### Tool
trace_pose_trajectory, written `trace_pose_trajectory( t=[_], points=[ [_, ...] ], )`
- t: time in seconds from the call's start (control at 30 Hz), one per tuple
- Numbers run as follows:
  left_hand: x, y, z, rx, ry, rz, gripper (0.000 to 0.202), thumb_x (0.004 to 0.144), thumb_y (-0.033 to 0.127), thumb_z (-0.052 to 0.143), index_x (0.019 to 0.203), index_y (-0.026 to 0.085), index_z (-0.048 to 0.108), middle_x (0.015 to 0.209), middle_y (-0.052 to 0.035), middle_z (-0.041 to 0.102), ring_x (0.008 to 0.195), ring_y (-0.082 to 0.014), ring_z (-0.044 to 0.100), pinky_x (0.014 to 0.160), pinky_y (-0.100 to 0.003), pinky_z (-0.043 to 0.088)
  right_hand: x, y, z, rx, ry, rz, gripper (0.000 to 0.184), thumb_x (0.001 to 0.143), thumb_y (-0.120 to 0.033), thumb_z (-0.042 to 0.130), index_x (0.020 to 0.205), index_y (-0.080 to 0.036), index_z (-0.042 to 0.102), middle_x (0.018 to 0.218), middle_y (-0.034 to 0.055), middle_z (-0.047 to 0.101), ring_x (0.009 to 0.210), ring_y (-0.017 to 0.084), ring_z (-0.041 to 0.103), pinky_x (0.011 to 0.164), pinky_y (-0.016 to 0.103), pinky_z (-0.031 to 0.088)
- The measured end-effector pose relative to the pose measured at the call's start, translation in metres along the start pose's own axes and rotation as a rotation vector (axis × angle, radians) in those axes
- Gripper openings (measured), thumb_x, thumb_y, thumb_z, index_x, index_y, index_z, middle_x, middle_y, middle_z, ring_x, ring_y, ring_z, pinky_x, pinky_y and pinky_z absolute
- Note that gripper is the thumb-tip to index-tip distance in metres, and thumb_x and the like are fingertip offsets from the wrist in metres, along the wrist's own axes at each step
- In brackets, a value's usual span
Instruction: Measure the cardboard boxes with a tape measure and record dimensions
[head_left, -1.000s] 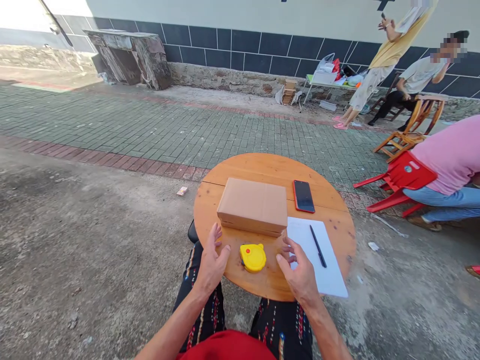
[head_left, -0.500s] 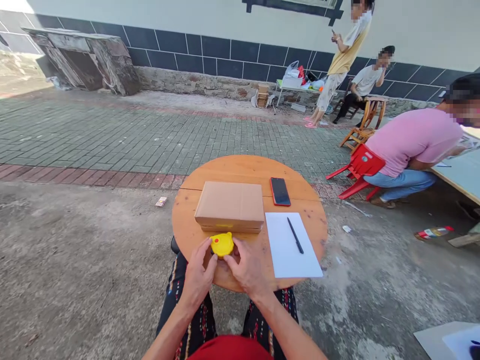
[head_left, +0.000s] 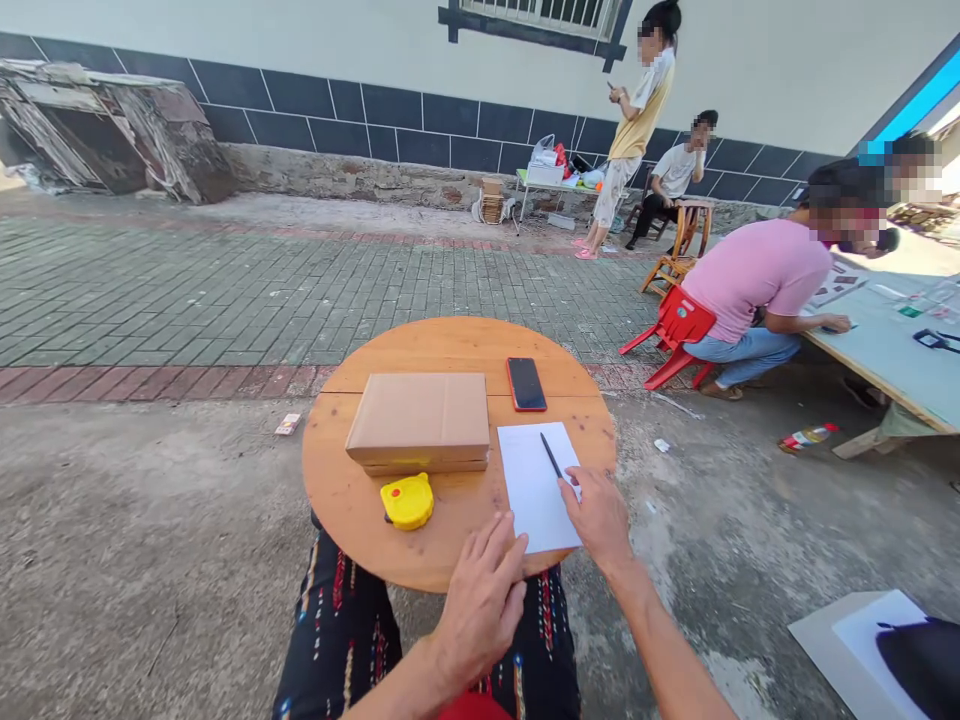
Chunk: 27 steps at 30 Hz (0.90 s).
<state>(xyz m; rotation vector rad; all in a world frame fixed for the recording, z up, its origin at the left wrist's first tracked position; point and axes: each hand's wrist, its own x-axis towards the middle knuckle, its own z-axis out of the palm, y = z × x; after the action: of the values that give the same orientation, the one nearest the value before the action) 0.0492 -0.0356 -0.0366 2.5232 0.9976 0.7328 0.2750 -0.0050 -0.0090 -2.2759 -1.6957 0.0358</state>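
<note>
My right hand (head_left: pixel 600 515) is over the right side of a white sheet of paper (head_left: pixel 525 465). Its thumb and fingers close around the lower end of a black pen (head_left: pixel 551 455), which still lies along the paper. At the table's near edge, my left hand (head_left: pixel 484 590) is open, fingers stretched out beside the paper's lower left corner and holding nothing. A yellow tape measure (head_left: pixel 407 502) with a red button rests on the wood to the left, untouched, just in front of a closed cardboard box (head_left: pixel 420 415).
All of this sits on a round wooden table (head_left: pixel 465 550). Behind the paper lies a phone (head_left: pixel 526 384) with a red edge. To the right, a person in pink sits on a red chair (head_left: pixel 679 320) at another table (head_left: pixel 892 350). A bottle (head_left: pixel 808 437) lies on the ground.
Both hands have let go of the tape measure, which stays on the table. They have moved right, the right hand to the pen, the left toward the paper. The view has shifted right.
</note>
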Motion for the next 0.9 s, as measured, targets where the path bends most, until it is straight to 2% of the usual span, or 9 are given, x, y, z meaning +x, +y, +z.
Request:
trace_pose_trajectory(
  t=[0.13,0.27,0.4,0.47,0.57,0.7,0.77,0.83,0.9],
  points=[
    [0.039,0.009,0.015,0.031,-0.2,0.006,0.05,0.09,0.032,0.057,0.137,0.02,0.051,0.153,-0.0115,0.04,0.142,-0.0324,0.035,0.114,-0.055,0.034,0.016,-0.005,0.006,-0.07,-0.03,0.031,0.019,0.09,-0.028,0.058,0.096,-0.014,0.069,0.096,0.0153,0.071,0.096,0.029,0.065,0.087,0.037,0.041],
    [0.05,0.005,0.015,0.086,-0.276,0.029,0.046,0.096,0.045,0.048,0.136,0.023,0.053,0.15,-0.0102,0.045,0.14,-0.0326,0.038,0.115,-0.056,0.032,0.021,-0.008,0.012,-0.051,-0.045,0.082,0.012,0.089,-0.019,0.056,0.09,-0.014,0.067,0.091,0.0153,0.071,0.091,0.027,0.067,0.086,0.037,0.041],
    [0.043,-0.003,0.013,0.119,-0.269,0.055,0.045,0.099,0.046,0.042,0.136,0.024,0.053,0.15,-0.0087,0.045,0.14,-0.0313,0.039,0.114,-0.054,0.034,0.018,0.002,0.0,0.096,-0.084,0.076,0.027,0.094,-0.017,0.042,0.114,-0.014,0.059,0.082,0.0092,0.071,0.078,0.022,0.068,0.073,0.032,0.046],
    [0.037,-0.007,0.012,0.121,-0.254,0.059,0.044,0.099,0.046,0.042,0.135,0.024,0.053,0.15,-0.0083,0.046,0.14,-0.0304,0.04,0.115,-0.053,0.034,0.014,0.008,-0.009,0.331,-0.12,0.079,0.034,0.096,-0.021,0.035,0.125,-0.017,0.052,0.079,0.0035,0.069,0.067,0.018,0.066,0.064,0.028,0.048],
    [0.03,-0.011,0.009,0.103,-0.232,0.062,0.041,0.099,0.043,0.045,0.133,0.024,0.054,0.149,-0.0072,0.047,0.14,-0.0284,0.039,0.116,-0.052,0.033,0.007,0.014,-0.027,0.986,-0.193,0.194,0.029,0.093,-0.036,0.045,0.113,-0.018,0.056,0.079,0.0033,0.067,0.062,0.017,0.065,0.051,0.026,0.046],
    [0.023,-0.016,0.005,0.082,-0.213,0.053,0.038,0.097,0.039,0.05,0.132,0.024,0.054,0.149,-0.0063,0.047,0.14,-0.0275,0.038,0.116,-0.052,0.033,0.001,0.019,-0.052,1.532,-0.318,0.173,0.036,0.086,-0.04,0.061,0.116,-0.02,0.059,0.107,0.0126,0.072,0.104,0.027,0.068,0.076,0.035,0.054],
    [0.021,-0.016,0.005,0.082,-0.195,0.05,0.037,0.096,0.038,0.051,0.13,0.024,0.055,0.147,-0.0066,0.049,0.14,-0.0271,0.039,0.116,-0.052,0.033,0.0,0.019,-0.06,1.547,-0.236,0.112,0.039,0.081,-0.037,0.069,0.116,-0.023,0.059,0.108,0.0108,0.073,0.104,0.026,0.067,0.083,0.039,0.053],
    [0.021,-0.016,0.006,0.088,-0.175,0.05,0.036,0.096,0.037,0.052,0.129,0.024,0.055,0.147,-0.0066,0.049,0.14,-0.0271,0.039,0.115,-0.052,0.033,0.002,0.018,-0.061,1.418,-0.005,0.096,0.032,0.077,-0.034,0.075,0.105,-0.024,0.062,0.086,0.0044,0.075,0.082,0.021,0.069,0.074,0.034,0.053],
    [0.02,-0.014,0.007,0.096,-0.166,0.049,0.036,0.096,0.036,0.052,0.129,0.023,0.055,0.147,-0.0067,0.049,0.14,-0.0276,0.038,0.115,-0.053,0.033,0.005,0.016,-0.058,1.259,0.218,0.092,0.018,0.081,-0.037,0.073,0.088,-0.022,0.065,0.062,-0.0018,0.065,0.06,0.015,0.06,0.063,0.029,0.049]
  ],
)
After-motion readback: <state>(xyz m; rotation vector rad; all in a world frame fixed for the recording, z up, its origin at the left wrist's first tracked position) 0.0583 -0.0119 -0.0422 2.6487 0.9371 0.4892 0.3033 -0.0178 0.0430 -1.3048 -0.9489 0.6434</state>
